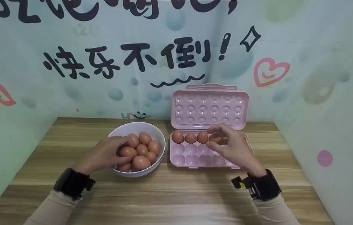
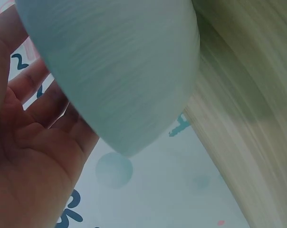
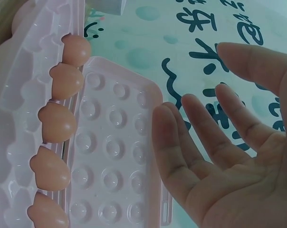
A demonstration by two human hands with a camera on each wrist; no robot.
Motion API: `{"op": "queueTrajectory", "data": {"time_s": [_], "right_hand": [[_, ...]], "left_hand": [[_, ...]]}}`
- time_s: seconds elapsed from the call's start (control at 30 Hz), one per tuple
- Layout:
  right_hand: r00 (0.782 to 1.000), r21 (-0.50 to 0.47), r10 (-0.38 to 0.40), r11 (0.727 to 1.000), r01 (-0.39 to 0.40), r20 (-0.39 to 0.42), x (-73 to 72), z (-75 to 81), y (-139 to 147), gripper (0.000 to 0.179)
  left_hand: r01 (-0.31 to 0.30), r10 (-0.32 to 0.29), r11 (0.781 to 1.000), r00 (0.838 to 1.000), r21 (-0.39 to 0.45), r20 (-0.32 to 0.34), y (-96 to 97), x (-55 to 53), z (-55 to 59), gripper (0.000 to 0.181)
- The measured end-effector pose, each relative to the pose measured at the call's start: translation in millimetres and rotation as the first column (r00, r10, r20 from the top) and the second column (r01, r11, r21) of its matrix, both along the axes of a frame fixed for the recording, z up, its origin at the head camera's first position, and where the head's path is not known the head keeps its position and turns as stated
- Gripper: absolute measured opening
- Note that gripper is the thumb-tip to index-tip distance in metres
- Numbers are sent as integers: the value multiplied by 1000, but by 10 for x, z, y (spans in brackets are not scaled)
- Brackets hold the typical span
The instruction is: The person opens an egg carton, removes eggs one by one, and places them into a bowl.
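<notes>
My left hand (image 1: pixel 109 154) reaches over the left rim of a white bowl (image 1: pixel 161 162) holding several brown eggs. Thumb and fingers spread around one egg (image 1: pixel 128 152) near that rim. From the left wrist, the bowl's outer wall (image 2: pixel 129 85) hides the fingertips. My right hand (image 1: pixel 231 145) is over the open pink egg carton (image 1: pixel 192 164), thumb and fingers apart. In the right wrist view, nothing lies between the fingers of this right hand (image 3: pixel 224 152). Several brown eggs, among them one egg (image 1: pixel 178 137), stand in the carton's back row, along the hinge.
The carton's dimpled lid (image 1: pixel 209 109) stands raised at the back, close to the printed wall cloth (image 1: pixel 101 97). Bowl and carton sit side by side on a wood-grain table (image 1: pixel 164 197). Black wrist mounts (image 1: pixel 72 183) are strapped on both arms.
</notes>
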State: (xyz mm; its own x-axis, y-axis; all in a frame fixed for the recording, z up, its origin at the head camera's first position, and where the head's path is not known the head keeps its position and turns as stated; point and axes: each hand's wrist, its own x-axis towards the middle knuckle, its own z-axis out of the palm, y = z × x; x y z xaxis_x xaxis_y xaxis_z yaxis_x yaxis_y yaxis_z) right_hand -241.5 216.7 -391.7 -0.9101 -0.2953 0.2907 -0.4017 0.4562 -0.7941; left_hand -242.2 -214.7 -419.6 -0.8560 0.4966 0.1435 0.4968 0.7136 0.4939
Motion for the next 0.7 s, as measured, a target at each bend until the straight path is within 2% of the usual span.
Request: {"op": "queueTrajectory", "data": {"time_s": [0.13, 0.47, 0.57, 0.7], "right_hand": [[1000, 13, -11, 1000, 11, -14, 4, -7, -10, 35], [1000, -1, -3, 1000, 3, 14, -1, 2, -5, 35], [1000, -10, -4, 1000, 4, 22, 1, 9, 1, 35], [1000, -4, 3, 1000, -3, 0, 5, 13, 7, 36]], "left_hand": [[22, -21, 1000, 999, 12, -32, -7, 0, -13, 33], [16, -17, 999, 999, 29, 34, -20, 42, 13, 35], [11, -12, 1000, 1000, 21, 5, -18, 64, 31, 32], [14, -11, 999, 998, 41, -69, 7, 83, 61, 29]]}}
